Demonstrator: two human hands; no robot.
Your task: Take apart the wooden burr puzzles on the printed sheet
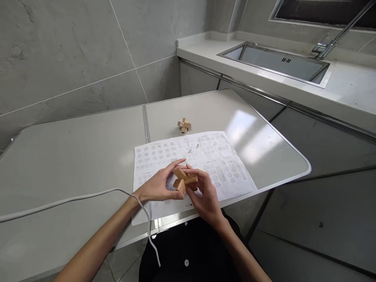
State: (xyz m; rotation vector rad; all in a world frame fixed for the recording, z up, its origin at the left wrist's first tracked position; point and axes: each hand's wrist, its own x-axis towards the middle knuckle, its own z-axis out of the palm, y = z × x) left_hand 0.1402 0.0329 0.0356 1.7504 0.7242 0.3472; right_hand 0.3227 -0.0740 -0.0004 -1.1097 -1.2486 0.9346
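Observation:
Both hands hold a small wooden interlocking puzzle (184, 179) of crossed light-brown bars just above a printed instruction sheet (223, 164). My left hand (158, 185) grips it from the left, fingers curled round the bars. My right hand (205, 194) pinches it from the right and below. A second, assembled wooden puzzle (184, 125) lies alone on the grey table (88, 152) beyond the sheet's far edge.
A white cable (73, 199) runs across the table from the left and hangs over its near edge. A counter with a steel sink (279, 62) and a tap (335, 39) stands at the right rear. Tiled wall lies behind.

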